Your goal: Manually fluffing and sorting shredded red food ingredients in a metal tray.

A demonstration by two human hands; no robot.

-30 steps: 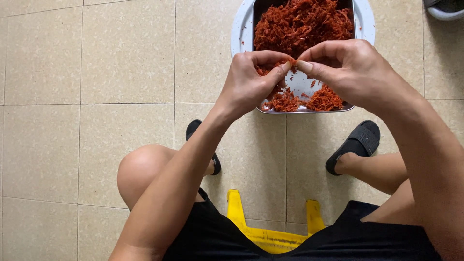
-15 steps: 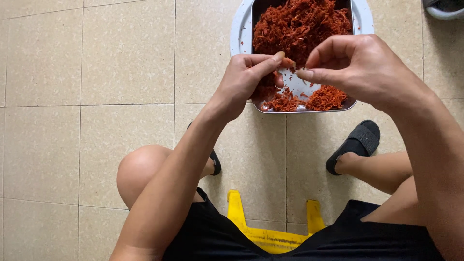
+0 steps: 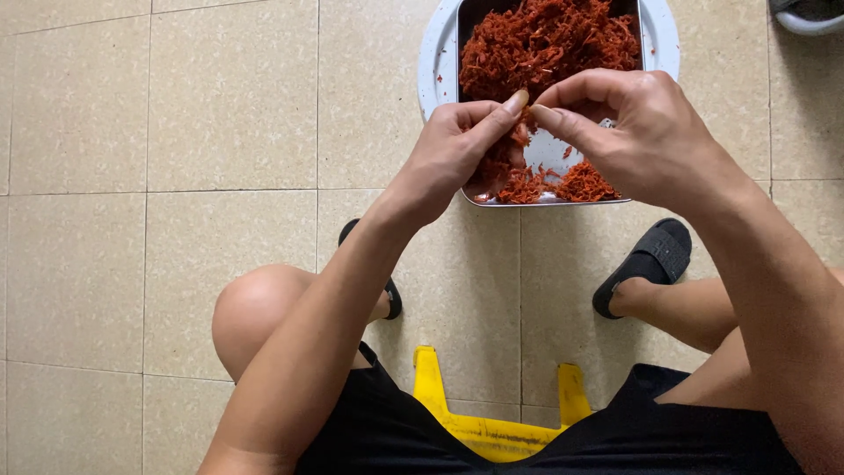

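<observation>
Over a metal tray [image 3: 636,53] of red shreds [image 3: 545,44] on the tiled floor [image 3: 176,176], the left hand [image 3: 453,154] and right hand [image 3: 637,132] each pinch their grip together on a few shreds.

left hand [image 3: 457,154], right hand [image 3: 637,132], fingertips pinched together

Beige tiled floor [image 3: 132,132] bears a round white tray [image 3: 435,62] (metal pan atop), yellow stool [image 3: 492,431], black sandals [image 3: 646,264].
</observation>
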